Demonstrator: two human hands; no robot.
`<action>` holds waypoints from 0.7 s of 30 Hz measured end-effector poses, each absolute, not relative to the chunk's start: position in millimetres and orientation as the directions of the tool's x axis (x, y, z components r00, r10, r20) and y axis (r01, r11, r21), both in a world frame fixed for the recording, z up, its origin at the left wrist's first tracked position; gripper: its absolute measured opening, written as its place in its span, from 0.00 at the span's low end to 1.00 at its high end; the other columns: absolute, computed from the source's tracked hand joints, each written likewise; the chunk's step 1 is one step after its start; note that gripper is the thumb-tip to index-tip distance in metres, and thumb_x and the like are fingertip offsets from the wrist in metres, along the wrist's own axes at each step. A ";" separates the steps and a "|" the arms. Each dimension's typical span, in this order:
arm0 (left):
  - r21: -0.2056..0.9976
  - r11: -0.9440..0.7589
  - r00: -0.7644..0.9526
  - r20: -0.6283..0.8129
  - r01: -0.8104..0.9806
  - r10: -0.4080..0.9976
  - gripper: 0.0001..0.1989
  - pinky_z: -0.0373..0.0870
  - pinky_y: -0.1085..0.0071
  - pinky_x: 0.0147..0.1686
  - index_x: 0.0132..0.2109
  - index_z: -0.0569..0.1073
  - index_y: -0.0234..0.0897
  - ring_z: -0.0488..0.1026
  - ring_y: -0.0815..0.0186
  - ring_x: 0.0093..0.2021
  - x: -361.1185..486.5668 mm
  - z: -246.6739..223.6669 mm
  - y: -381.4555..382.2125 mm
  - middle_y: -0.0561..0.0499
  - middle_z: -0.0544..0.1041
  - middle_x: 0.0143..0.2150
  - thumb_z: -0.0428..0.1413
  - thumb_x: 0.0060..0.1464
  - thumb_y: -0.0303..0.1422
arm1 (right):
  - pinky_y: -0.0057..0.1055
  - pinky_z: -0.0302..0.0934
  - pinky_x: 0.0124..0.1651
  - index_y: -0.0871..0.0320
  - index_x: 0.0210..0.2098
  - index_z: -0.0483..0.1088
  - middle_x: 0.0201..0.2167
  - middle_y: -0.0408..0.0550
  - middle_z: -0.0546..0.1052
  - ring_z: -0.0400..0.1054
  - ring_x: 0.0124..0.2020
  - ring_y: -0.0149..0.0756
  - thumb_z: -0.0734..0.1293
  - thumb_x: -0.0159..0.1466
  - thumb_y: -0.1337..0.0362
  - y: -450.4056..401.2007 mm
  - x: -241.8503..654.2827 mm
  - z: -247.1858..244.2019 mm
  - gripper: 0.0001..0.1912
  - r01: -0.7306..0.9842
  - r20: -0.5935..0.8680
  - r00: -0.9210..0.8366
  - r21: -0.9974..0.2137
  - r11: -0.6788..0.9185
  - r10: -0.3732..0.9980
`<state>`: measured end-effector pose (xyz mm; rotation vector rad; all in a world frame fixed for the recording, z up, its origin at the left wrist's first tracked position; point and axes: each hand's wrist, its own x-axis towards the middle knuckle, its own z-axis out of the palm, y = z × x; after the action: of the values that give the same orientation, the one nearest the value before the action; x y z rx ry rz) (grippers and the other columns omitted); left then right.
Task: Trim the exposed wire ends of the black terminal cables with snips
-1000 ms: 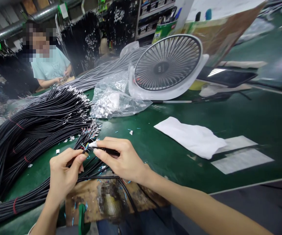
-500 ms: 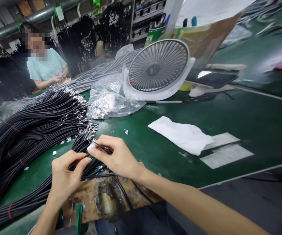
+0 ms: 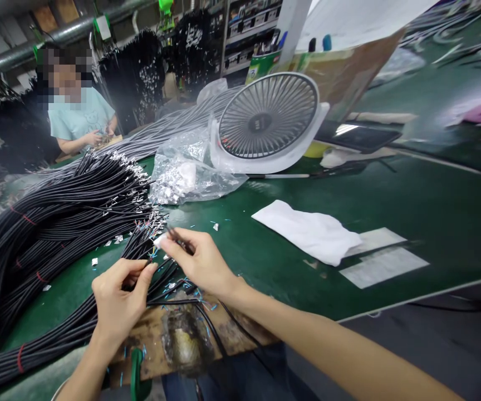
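Note:
My left hand [image 3: 121,292] is closed in a pinch on a black cable, whose thin coloured wires [image 3: 152,254] stick up past the fingertips. Just to the right, my right hand [image 3: 201,259] is closed round dark tweezers [image 3: 177,238], their tips pointing up and left. A small white piece [image 3: 160,240] sits at my right thumb and fingertip. The two hands are slightly apart, above the near ends of the black cables. Large bundles of black cables [image 3: 57,206] with stripped ends lie to the left and beyond.
On the green table [image 3: 391,206] are a round fan [image 3: 268,120], a clear plastic bag [image 3: 194,172], a white cloth [image 3: 307,231] and a phone [image 3: 357,136]. A stained wooden board [image 3: 152,340] lies at the near edge. Another person [image 3: 79,120] sits at the back left.
My right hand has drawn a little away from my left fingertips, and coloured wires now show between them. The tweezers have tilted more upward. My left hand has shifted slightly right.

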<state>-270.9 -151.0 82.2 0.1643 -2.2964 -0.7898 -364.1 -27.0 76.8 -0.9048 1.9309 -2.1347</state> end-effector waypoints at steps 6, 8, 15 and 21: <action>0.573 0.815 -0.785 0.543 0.087 -0.298 0.04 0.64 0.78 0.21 0.29 0.75 0.36 0.69 0.73 0.19 -269.7 85.1 -151.5 0.56 0.73 0.20 0.59 0.50 0.30 | 0.23 0.50 0.26 0.62 0.24 0.69 0.21 0.41 0.68 0.57 0.23 0.25 0.64 0.60 0.62 -24.5 -365.1 81.3 0.11 -0.384 0.374 -0.736 -0.917 -0.106 -0.565; 0.549 0.831 -0.811 0.527 0.095 -0.255 0.04 0.64 0.78 0.21 0.29 0.75 0.36 0.69 0.73 0.20 -269.5 87.3 -151.8 0.56 0.74 0.21 0.58 0.51 0.30 | 0.23 0.51 0.27 0.62 0.24 0.69 0.22 0.42 0.68 0.58 0.24 0.26 0.65 0.60 0.65 -22.7 -364.6 83.7 0.09 -0.466 0.420 -0.695 -0.881 -0.079 -0.584; 0.485 0.857 -0.834 0.536 0.176 -0.132 0.05 0.62 0.78 0.24 0.29 0.74 0.35 0.67 0.74 0.23 -271.5 89.3 -156.3 0.55 0.73 0.23 0.57 0.52 0.29 | 0.25 0.53 0.28 0.61 0.24 0.68 0.22 0.44 0.71 0.62 0.25 0.29 0.62 0.60 0.68 -18.3 -367.5 83.4 0.09 -0.559 0.420 -0.639 -0.829 0.015 -0.644; 0.520 0.835 -0.840 0.523 0.180 -0.145 0.05 0.62 0.77 0.26 0.29 0.74 0.34 0.68 0.72 0.24 -271.5 84.4 -153.7 0.53 0.73 0.24 0.57 0.52 0.29 | 0.26 0.53 0.27 0.60 0.24 0.68 0.22 0.45 0.71 0.62 0.23 0.30 0.60 0.62 0.63 -20.5 -367.1 79.9 0.12 -0.561 0.398 -0.636 -0.827 0.042 -0.661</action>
<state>-271.5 -153.7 84.4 -0.0257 -2.4507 -0.7684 -367.1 -20.5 79.9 -1.2947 2.1994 -1.6696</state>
